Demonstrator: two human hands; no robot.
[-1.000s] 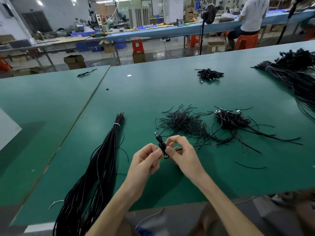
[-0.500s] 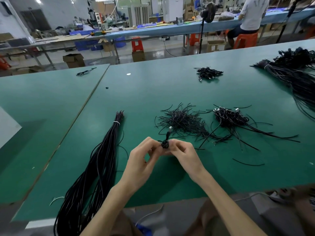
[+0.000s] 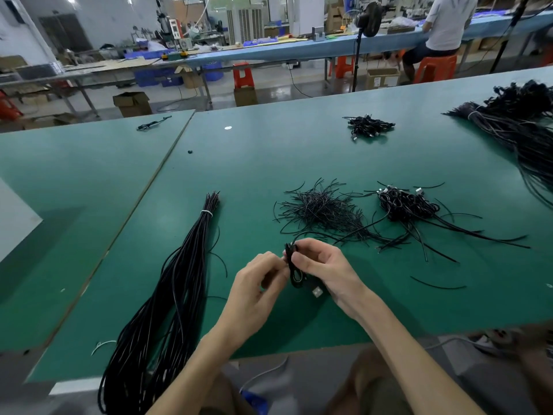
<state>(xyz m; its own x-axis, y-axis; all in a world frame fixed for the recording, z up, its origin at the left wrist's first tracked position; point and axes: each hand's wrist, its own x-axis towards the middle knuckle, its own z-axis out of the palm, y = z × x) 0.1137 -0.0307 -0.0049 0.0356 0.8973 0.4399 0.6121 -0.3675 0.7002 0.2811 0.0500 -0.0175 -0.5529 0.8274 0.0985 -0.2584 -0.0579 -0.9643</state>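
A short coiled black USB cable hangs between my two hands above the green table. Its silver plug points down toward me. My right hand pinches the top of the coil with thumb and fingers. Fingertips of my left hand pinch the coil from the left. A thin black tie strand arcs from the top of the coil toward the pile of tie strands.
A long bundle of black cables lies at my left, running off the front edge. Finished coiled cables sit right of the ties, another small heap farther back. A big cable bundle lies at the far right. A seated person works at the back bench.
The coil has turned over in my fingers: the plug that stuck up now hangs down toward me. My hands stayed at about the same spot.
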